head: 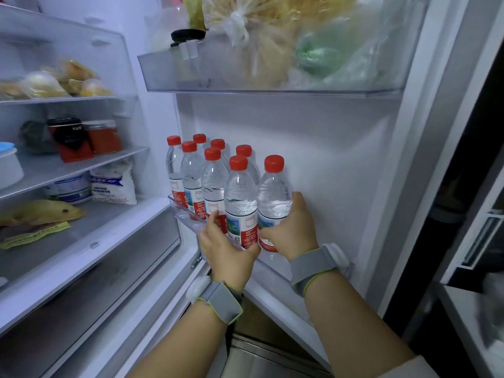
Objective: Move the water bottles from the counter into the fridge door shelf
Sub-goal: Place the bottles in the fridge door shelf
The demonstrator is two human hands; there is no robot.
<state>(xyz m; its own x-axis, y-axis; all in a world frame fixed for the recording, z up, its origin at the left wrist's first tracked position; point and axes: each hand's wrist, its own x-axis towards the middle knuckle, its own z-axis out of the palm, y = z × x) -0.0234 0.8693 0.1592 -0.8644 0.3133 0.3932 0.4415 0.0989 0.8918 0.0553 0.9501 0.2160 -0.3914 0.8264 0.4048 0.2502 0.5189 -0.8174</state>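
Note:
Several clear water bottles with red caps (212, 175) stand upright in the lower fridge door shelf (188, 216), packed in two rows. My right hand (294, 227) grips the rightmost bottle (274, 195) around its lower body, at the end of the row. My left hand (226, 246) holds the clear front rail of the shelf, thumb up against the bottle label (241, 227) beside it. The shelf's right part is hidden behind my hands.
An upper door shelf (272, 77) holds bagged food and a dark-capped jar. On the left, the fridge's inner shelves (81, 165) carry jars, packets and a mango. A counter edge (469, 317) shows at the right.

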